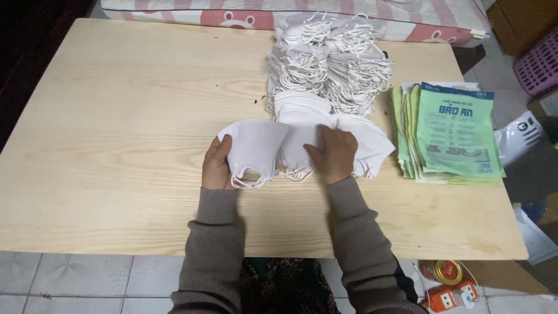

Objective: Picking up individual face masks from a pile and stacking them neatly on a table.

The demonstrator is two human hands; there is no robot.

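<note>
Lying flat near the middle of the pale wooden counter (116, 116) is a short row of white face masks, and both hands work on it. The left hand (216, 167) grips the leftmost white mask (254, 145) at its left edge, thumb on top and fingers (222, 146) curled shut around the cloth, with the mask's ear loops trailing toward the near edge of the counter. The right hand (334, 154) lies palm down on the overlapping masks (366, 145) just beside it, its fingers stretched out flat and open, pressing the cloth rather than clasping it. Both arms wear grey-brown knitted sleeves (360, 232).

Right behind the hands, toward the far edge, stands a tall heap of white masks (328, 61) with tangled ear loops, touching the row in front. To the right of the heap, well apart from the hands, rests a fanned stack of green packaging pouches (456, 131). Beyond the counter's far edge runs a pink and white striped mattress (407, 14). On the tiled floor at lower right sits an orange power strip (450, 293).
</note>
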